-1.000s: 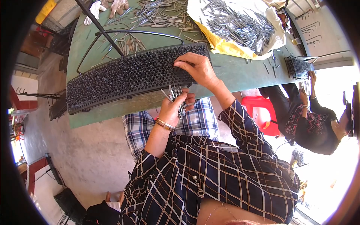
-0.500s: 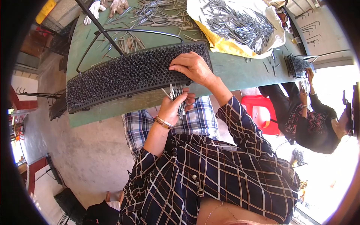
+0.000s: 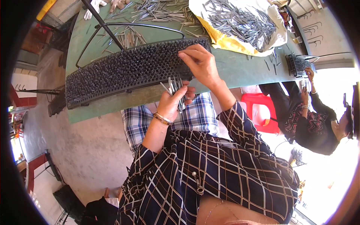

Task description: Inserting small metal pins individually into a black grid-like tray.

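Observation:
My left hand (image 3: 170,104) is closed around a bundle of thin metal rods (image 3: 174,84), held just in front of the near edge of a long black rack (image 3: 123,71). The rack is full of small round holes. Dark pins stand in most of them, while a patch of holes near its right end shows bare. Above that right end hovers my right hand (image 3: 204,67), its thumb and fingertips pinched together. Whatever lies between those fingertips is too small to tell.
The rack rests on a green table (image 3: 240,69) strewn with loose rods (image 3: 161,14). A white and yellow sack (image 3: 221,40) heaped with rods lies at the back right. At the right, another person (image 3: 311,116) works at a similar rack (image 3: 298,65), near a red stool (image 3: 258,99).
My right hand has lifted slightly off the rack and turned, uncovering more of the bare holes. My left hand keeps its bundle in nearly the same place.

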`<state>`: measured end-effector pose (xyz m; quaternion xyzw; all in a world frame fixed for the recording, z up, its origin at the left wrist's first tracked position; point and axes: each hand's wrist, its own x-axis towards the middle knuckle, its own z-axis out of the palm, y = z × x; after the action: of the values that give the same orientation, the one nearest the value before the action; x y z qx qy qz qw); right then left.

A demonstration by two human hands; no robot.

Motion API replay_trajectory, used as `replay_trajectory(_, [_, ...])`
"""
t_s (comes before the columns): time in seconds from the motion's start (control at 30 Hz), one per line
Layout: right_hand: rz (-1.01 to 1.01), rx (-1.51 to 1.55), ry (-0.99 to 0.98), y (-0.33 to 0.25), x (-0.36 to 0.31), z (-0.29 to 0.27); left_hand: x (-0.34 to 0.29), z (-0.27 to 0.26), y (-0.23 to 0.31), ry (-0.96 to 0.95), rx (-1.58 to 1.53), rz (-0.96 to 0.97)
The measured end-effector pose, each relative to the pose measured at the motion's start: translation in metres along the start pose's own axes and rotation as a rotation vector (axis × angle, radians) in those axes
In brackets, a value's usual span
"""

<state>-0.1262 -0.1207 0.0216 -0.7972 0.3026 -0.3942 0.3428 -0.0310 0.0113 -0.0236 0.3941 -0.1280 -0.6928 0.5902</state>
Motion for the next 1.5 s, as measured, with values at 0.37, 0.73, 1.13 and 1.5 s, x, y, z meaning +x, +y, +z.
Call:
replay_trajectory(0.37, [0.487,0.218,-0.367,-0.003,-0.019,-0.021,0.0,0.006,0.002,-0.057,0.069,0.049])
replay_trajectory(0.73, [0.054,0.069,0.114,0.01,0.003,-0.004,0.016,0.008,-0.005,-0.024,0.023,0.027])
replay_trajectory(1.13, [-0.33,-0.462,-0.009,0.017,-0.004,0.005,0.006,-0.001,-0.004,-0.058,-0.126,-0.107])
replay_trajectory(1.5, [-0.283,-0.459,-0.056,0.021,-0.001,-0.004,0.004,0.008,0.004,0.004,0.003,-0.076])
